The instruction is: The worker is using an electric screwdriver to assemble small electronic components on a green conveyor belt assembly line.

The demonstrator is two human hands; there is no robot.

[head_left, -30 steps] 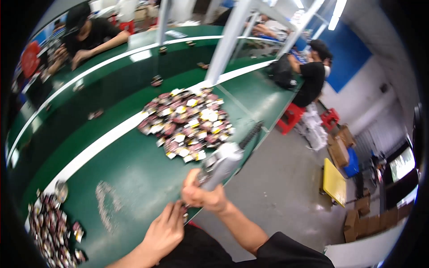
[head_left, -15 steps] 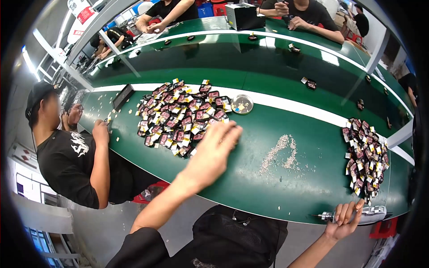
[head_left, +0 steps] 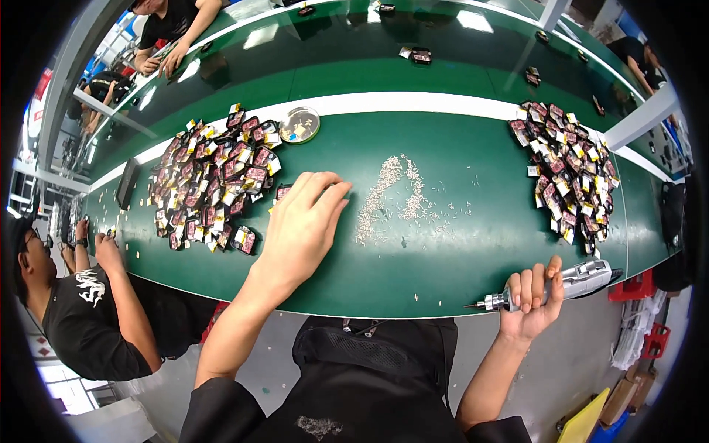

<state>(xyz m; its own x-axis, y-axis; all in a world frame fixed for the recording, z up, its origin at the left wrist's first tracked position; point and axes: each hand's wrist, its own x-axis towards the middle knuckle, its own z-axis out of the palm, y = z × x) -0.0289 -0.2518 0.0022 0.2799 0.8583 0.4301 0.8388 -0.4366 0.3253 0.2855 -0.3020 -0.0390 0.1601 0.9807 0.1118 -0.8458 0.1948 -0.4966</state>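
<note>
My left hand (head_left: 301,225) hovers over the green bench, just right of a big pile of small black modules with pinkish faces and white-yellow tabs (head_left: 214,181). Its fingers are bent and drawn together, but the tips and thumb are hidden. One black module (head_left: 283,193) peeks out behind its far-left side; I cannot tell whether it is held. At the front edge, my right hand (head_left: 533,295) is wrapped around a silver-grey electric screwdriver (head_left: 580,280), its bit pointing left. Between the hands, loose tiny screws (head_left: 388,196) lie scattered in an arch shape.
A second module pile (head_left: 565,173) stands at right. Beside the left pile sits a round shallow dish (head_left: 300,124) with small bits inside. A co-worker (head_left: 96,310) works at the left; another person (head_left: 173,33) sits across. A white rail (head_left: 413,103) runs behind the bench.
The view has shifted, so the bench and piles appear farther left and higher. My left hand has moved right, away from the left pile. My right hand still holds the electric screwdriver.
</note>
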